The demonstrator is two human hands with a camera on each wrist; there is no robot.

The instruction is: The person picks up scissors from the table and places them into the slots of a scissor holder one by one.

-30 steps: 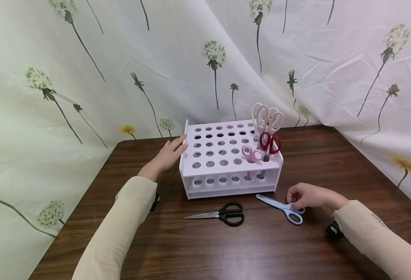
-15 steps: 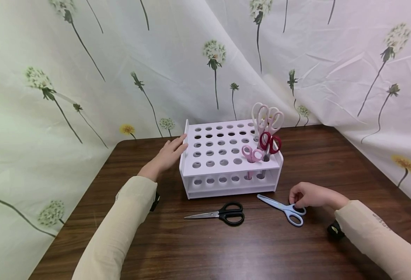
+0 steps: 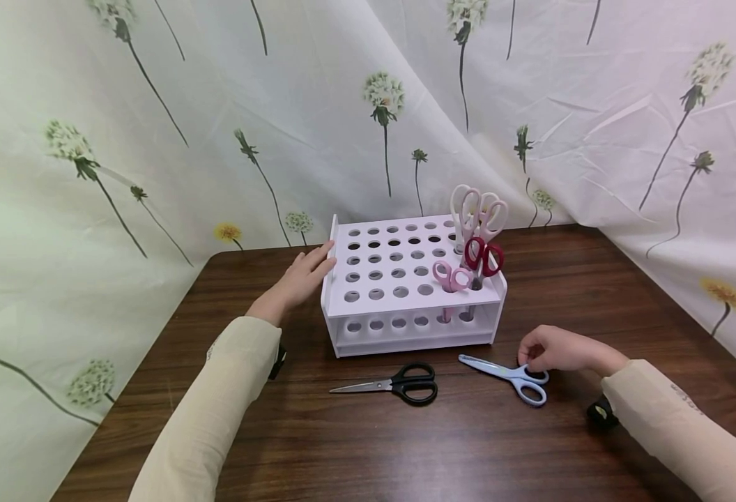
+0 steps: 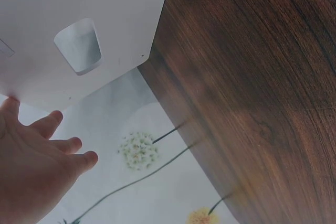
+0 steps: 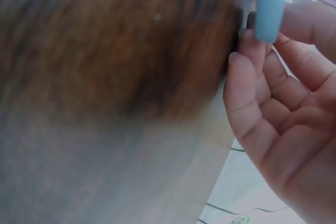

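My right hand [image 3: 559, 348] pinches one handle loop of the light-blue scissors [image 3: 514, 374], which lie close over the table with the blades pointing left. In the right wrist view a blue strip of the handle [image 5: 270, 11] shows between thumb and fingers. My left hand [image 3: 299, 279] has its fingers extended, fingertips at the left side panel of a white holed rack [image 3: 380, 307]. In the left wrist view that panel [image 4: 31, 19] has a cut-out grip slot. Black-handled scissors [image 3: 399, 383] lie on the table in front of the rack.
At the rack's right end stand small pink scissors [image 3: 450, 284], dark red scissors [image 3: 484, 256] and, behind them, pale pink and white scissors [image 3: 458, 233], handles up. The dark wooden table [image 3: 405, 460] meets a dandelion-print curtain [image 3: 318, 104] at the back and sides.
My right hand has shifted slightly right with the blue scissors. Their blade tips have swung a little toward me. The left hand, rack and black scissors have stayed put.
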